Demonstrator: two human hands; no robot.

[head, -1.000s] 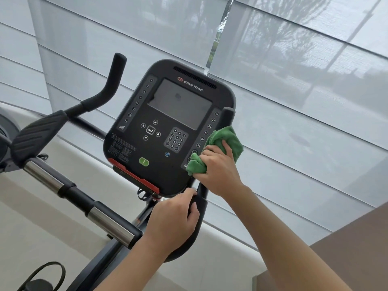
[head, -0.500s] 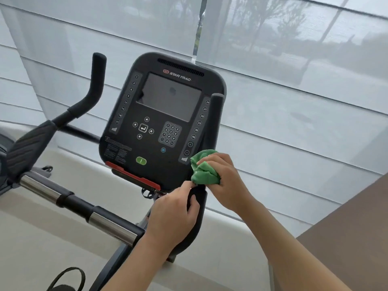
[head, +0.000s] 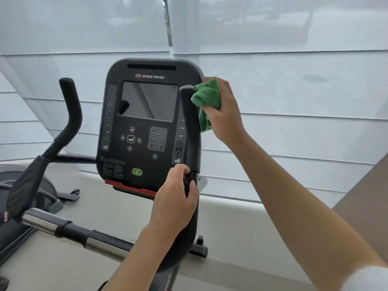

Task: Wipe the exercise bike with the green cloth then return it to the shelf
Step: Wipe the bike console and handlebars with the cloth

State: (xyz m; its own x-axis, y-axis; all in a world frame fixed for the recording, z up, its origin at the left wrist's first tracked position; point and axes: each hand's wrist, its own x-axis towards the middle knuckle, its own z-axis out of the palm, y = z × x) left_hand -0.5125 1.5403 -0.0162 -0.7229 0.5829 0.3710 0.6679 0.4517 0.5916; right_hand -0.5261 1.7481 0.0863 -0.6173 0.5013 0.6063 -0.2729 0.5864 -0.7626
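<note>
The right hand (head: 223, 110) holds the green cloth (head: 206, 101), with the fingers curled round the bunched fabric, and presses it against the upper end of the upright right handlebar (head: 190, 127) of the exercise bike (head: 144, 122). The cloth sits at about 3 o'clock from the top of this bar, and one loose corner hangs down beside it. The left hand (head: 175, 200) grips the same handlebar lower down, at about 6 o'clock from the cloth, its fingers wrapped round the dark bar just below the corner of the console (head: 147, 106).

The console is a dark panel with a grey screen, a number keypad, a green button (head: 136, 172) near its lower edge and a red strip (head: 130, 186) under it (the brand name above the screen reads STAR TRAC). At 9 o'clock from the console stands the left handlebar (head: 71, 114), bent and upright, and below it a horizontal bar with shiny metal sections (head: 42, 224) runs toward 8 o'clock. Behind the bike hangs a pale window blind (head: 294, 59). A brown surface (head: 365, 198) shows at the right edge.
</note>
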